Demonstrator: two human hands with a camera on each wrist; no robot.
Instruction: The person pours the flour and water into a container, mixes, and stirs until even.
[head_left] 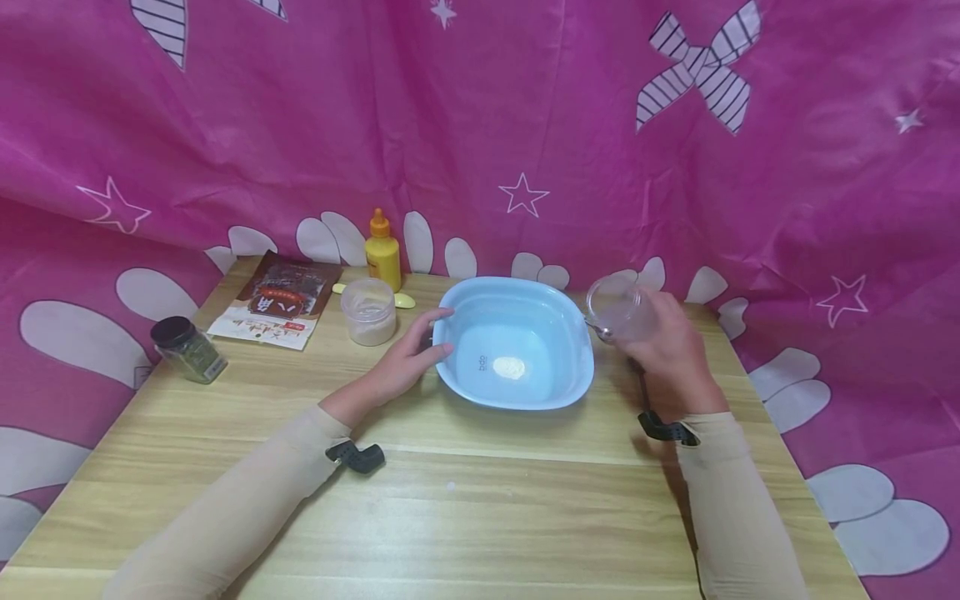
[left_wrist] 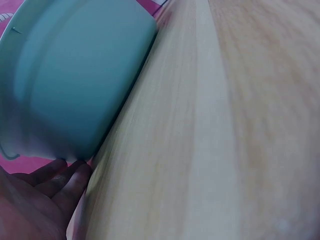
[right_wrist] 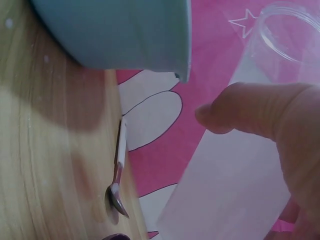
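The right hand (head_left: 671,350) grips a clear cup (head_left: 618,308) tilted toward the blue basin (head_left: 517,292) just to its left; the left hand (head_left: 405,362), fingers relaxed, steadies the basin's rim.

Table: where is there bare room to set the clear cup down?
The widest bare patch of the table is the near strip, between the two sleeves and below the blue basin. The back left is crowded: spice jar, packet, lidded tub, yellow bottle. A spoon lies right of the basin.
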